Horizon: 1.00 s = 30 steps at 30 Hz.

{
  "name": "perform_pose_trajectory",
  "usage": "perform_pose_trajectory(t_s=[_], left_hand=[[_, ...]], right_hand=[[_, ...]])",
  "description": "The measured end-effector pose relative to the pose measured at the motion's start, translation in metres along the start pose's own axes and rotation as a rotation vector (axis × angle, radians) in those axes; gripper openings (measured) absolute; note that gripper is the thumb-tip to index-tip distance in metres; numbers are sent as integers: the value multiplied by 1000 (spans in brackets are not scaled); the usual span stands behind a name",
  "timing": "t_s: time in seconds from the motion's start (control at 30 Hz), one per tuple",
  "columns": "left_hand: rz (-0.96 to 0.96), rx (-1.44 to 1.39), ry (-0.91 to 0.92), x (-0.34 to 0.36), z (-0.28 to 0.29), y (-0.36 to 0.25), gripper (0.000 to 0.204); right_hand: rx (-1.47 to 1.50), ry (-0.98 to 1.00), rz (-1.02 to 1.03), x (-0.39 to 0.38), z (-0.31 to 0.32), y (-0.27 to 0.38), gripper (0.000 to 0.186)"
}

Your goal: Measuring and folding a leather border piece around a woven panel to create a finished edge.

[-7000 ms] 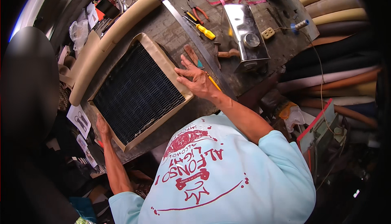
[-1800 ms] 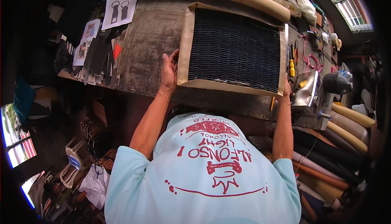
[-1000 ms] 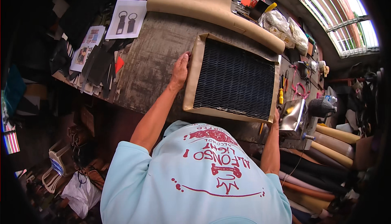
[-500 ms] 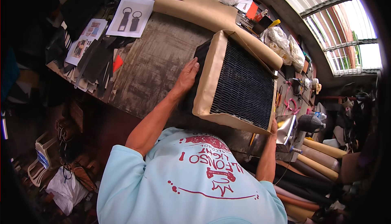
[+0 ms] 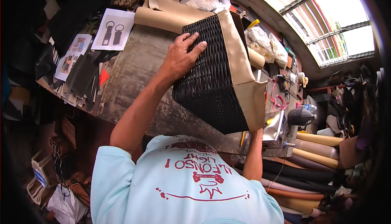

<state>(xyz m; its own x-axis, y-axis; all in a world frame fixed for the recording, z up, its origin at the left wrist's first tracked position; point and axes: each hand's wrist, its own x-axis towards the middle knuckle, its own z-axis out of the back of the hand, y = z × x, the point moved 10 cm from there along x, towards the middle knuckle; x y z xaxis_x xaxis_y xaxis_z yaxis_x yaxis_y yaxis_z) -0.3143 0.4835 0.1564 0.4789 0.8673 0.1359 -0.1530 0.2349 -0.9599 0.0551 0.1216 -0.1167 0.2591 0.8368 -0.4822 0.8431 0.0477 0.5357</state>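
A black woven basket (image 5: 209,67) with a wide beige leather-like band (image 5: 238,55) round its rim is held tilted above the table. Two of its woven outer sides face me, and its inside is turned away to the right. My left hand (image 5: 183,57) grips the basket's upper left corner, thumb and fingers lying over the weave. At the lower right corner, under the beige band, my right hand (image 5: 256,135) holds the basket; its fingers are hidden behind it.
The worn wooden table (image 5: 134,77) bears a beige roll (image 5: 171,19) at the back, a keyring picture sheet (image 5: 113,29) and dark scraps (image 5: 83,71) at left. A dark bottle (image 5: 300,116) and a metal box (image 5: 273,130) stand at right. Material rolls (image 5: 313,154) lie beyond.
The basket has been turned so its woven outer sides face me instead of the beige-framed face. My left hand has shifted up and over the weave, and my view has moved slightly.
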Motion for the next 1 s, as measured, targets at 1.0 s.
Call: perform_pose_trajectory(t_s=[1.0], left_hand=[[-8, -243, 233, 48, -37, -30, 50]], right_hand=[[205, 264, -38, -15, -70, -3, 65]])
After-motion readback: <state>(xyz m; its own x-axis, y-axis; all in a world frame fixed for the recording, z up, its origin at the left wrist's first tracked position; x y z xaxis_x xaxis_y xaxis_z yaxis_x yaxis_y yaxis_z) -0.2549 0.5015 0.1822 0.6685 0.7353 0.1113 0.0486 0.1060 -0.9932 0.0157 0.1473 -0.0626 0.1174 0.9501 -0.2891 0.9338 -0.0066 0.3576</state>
